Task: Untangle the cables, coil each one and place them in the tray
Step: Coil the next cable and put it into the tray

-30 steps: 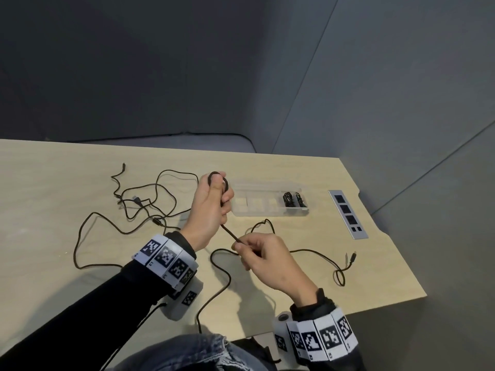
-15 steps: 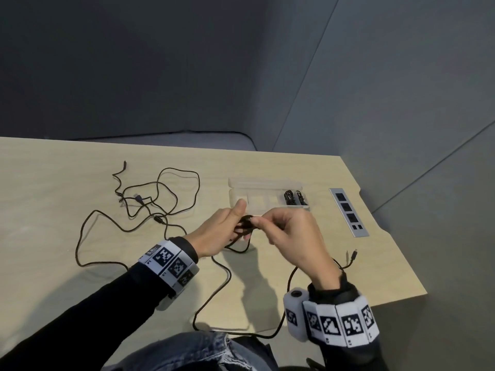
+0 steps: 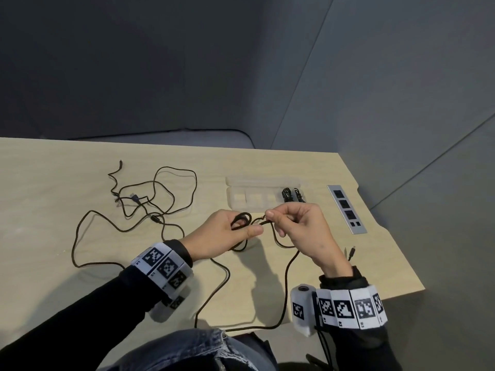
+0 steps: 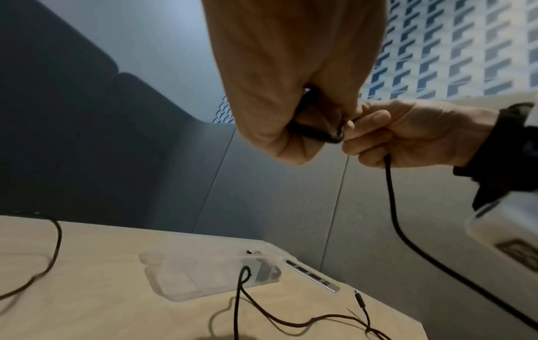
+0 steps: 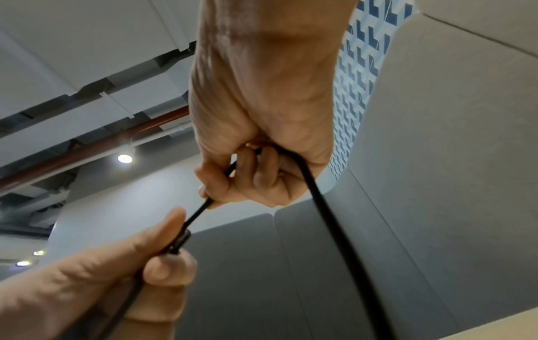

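Note:
My left hand (image 3: 227, 231) holds a small coil of black cable (image 3: 241, 220) above the table, thumb pressed over the loops. Just right of it, my right hand (image 3: 292, 223) pinches the same cable (image 5: 317, 188) between thumb and forefinger. The loose length (image 3: 286, 279) hangs from the right hand, runs off the near table edge and loops back. Its plug (image 3: 353, 252) lies by the right wrist. A clear plastic tray (image 3: 257, 194) stands beyond the hands, with two coiled black cables (image 3: 292, 195) in its right end. A tangle of black cables (image 3: 150, 199) lies to the left.
A metal socket strip (image 3: 347, 208) is set into the table right of the tray. The table's right edge (image 3: 388, 231) and near edge run close to my right wrist. Grey padded walls stand behind the table.
My left hand came down from its raised position with the coil. My right hand rose from near the table to meet it, then slid a little to the right along the cable.

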A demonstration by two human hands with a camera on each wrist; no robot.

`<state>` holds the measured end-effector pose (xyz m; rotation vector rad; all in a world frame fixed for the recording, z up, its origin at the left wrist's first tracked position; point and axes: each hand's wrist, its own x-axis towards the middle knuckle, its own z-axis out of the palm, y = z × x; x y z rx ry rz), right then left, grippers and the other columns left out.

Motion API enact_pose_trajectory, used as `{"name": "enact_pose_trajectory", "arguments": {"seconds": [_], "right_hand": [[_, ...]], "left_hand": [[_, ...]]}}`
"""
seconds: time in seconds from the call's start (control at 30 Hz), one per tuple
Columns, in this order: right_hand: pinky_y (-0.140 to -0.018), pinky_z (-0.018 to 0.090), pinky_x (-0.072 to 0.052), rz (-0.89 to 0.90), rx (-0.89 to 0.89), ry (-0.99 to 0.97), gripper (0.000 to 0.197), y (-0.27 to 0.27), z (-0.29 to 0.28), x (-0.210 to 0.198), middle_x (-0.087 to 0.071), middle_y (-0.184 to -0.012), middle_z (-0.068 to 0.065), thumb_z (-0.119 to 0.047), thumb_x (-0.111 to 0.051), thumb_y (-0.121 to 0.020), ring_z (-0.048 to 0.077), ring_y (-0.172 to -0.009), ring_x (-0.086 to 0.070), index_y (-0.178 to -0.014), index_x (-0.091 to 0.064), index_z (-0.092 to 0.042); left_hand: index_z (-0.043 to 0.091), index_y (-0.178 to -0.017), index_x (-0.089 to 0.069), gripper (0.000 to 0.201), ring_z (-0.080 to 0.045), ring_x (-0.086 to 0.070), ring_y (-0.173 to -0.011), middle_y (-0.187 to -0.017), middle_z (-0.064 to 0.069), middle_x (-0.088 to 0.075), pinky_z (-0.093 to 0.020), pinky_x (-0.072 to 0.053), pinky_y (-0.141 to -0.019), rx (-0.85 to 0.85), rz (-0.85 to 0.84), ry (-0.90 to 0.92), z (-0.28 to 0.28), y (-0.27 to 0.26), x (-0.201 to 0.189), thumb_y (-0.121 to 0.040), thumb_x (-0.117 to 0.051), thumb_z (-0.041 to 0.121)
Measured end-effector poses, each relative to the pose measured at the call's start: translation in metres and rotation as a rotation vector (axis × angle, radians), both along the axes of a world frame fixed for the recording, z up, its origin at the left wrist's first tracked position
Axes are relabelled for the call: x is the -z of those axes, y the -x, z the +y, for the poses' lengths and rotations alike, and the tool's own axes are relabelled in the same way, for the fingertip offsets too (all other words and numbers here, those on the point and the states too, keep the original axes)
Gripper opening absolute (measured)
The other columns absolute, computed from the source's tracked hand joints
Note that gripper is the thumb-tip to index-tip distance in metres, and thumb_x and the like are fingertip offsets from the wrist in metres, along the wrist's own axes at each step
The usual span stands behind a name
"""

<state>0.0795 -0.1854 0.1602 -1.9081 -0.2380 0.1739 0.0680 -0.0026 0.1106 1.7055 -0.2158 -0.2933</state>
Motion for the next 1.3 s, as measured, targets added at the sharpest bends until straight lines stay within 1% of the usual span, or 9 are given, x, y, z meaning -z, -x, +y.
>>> {"name": "enact_pose_trajectory", "arguments": {"seconds": [0.07, 0.2, 0.33, 0.4, 0.5, 0.7, 0.87, 1.1, 1.3], "right_hand": [[-0.042, 0.017, -0.025, -0.002, -0.04, -0.019, 0.018, 0.001, 0.003, -0.002, -0.05, -0.041, -0.006, -0.013, -0.066, -0.087, 0.007, -0.039, -0.03, -0.07, -0.067, -0.009], [-0.046, 0.015, -0.031, -0.028, -0.057, -0.029, 0.018, -0.003, 0.008, -0.001, -0.05, -0.041, -0.007, -0.011, -0.065, -0.087, 0.006, -0.04, -0.033, -0.07, -0.067, -0.005], [-0.044, 0.015, -0.031, 0.039, 0.118, -0.17, 0.02, -0.014, 0.003, 0.004, -0.046, -0.039, -0.006, -0.019, -0.069, -0.082, 0.005, -0.036, -0.031, -0.067, -0.065, -0.008], [-0.038, 0.016, -0.024, 0.111, 0.192, -0.306, 0.023, -0.016, -0.001, 0.009, -0.041, -0.04, -0.005, -0.027, -0.069, -0.077, 0.005, -0.036, -0.027, -0.065, -0.061, -0.009], [-0.039, 0.016, -0.017, 0.158, 0.176, -0.423, 0.02, -0.01, 0.0, 0.025, -0.036, -0.043, -0.006, -0.027, -0.063, -0.081, 0.005, -0.037, -0.023, -0.07, -0.059, -0.011], [-0.042, 0.013, -0.024, 0.135, -0.005, -0.125, 0.024, 0.017, 0.021, 0.057, -0.037, -0.046, -0.012, -0.017, -0.051, -0.097, 0.001, -0.04, -0.028, -0.08, -0.067, -0.013], [-0.056, 0.012, -0.032, 0.043, -0.087, -0.002, 0.019, 0.021, 0.028, 0.058, -0.055, -0.052, -0.015, -0.011, -0.057, -0.093, -0.001, -0.05, -0.042, -0.079, -0.07, -0.013], [-0.059, 0.018, -0.037, -0.001, -0.069, 0.022, 0.023, 0.023, 0.038, 0.059, -0.061, -0.062, -0.01, -0.015, -0.062, -0.09, 0.002, -0.057, -0.044, -0.074, -0.068, -0.031], [-0.052, 0.017, -0.029, 0.02, -0.104, 0.041, 0.023, 0.023, 0.041, 0.057, -0.048, -0.047, -0.014, -0.019, -0.06, -0.092, 0.003, -0.049, -0.034, -0.072, -0.066, -0.028]], "left_hand": [[0.022, -0.057, -0.053, 0.032, -0.004, -0.033, -0.047, -0.05, 0.014, -0.036, -0.019, -0.029, -0.05, 0.097, -0.011, -0.081, -0.003, 0.003, -0.006, -0.078, -0.076, 0.029], [0.007, -0.074, -0.052, 0.041, -0.009, -0.036, -0.053, -0.061, 0.004, -0.044, -0.026, -0.034, -0.054, 0.194, -0.122, -0.382, -0.009, 0.006, -0.005, -0.089, -0.058, 0.044], [0.013, -0.086, -0.056, 0.026, -0.002, -0.046, -0.06, -0.076, -0.004, -0.05, -0.016, -0.039, -0.054, 0.203, -0.044, -0.101, -0.01, 0.009, -0.017, -0.099, -0.041, 0.028], [0.013, -0.097, -0.06, 0.028, -0.002, -0.06, -0.088, -0.097, -0.017, -0.057, -0.011, -0.048, -0.062, 0.141, 0.069, 0.159, -0.01, 0.009, -0.018, -0.098, -0.036, 0.027], [0.009, -0.077, -0.051, 0.04, -0.015, -0.059, -0.117, -0.123, -0.008, -0.06, -0.034, -0.054, -0.09, -0.101, 0.111, 0.462, -0.006, 0.002, -0.013, -0.096, -0.031, 0.039], [0.013, -0.068, -0.048, 0.047, -0.028, -0.071, -0.091, -0.091, -0.01, -0.072, -0.042, -0.058, -0.08, -0.436, 0.113, 0.679, 0.001, -0.012, -0.025, -0.101, -0.027, 0.038], [0.013, -0.074, -0.041, 0.038, -0.012, -0.05, -0.045, -0.058, 0.0, -0.05, -0.034, -0.057, -0.052, -0.493, 0.236, 0.617, 0.001, -0.015, -0.024, -0.101, -0.033, 0.039], [0.012, -0.072, -0.037, 0.032, -0.009, -0.034, -0.041, -0.059, 0.002, -0.04, -0.024, -0.038, -0.043, -0.171, 0.123, 0.421, 0.001, -0.009, -0.028, -0.101, -0.038, 0.028], [0.019, -0.106, -0.049, 0.027, -0.007, -0.027, -0.041, -0.062, 0.005, -0.036, -0.019, -0.029, -0.039, -0.261, 0.197, 0.577, 0.003, -0.011, -0.023, -0.1, -0.032, 0.039]]}}
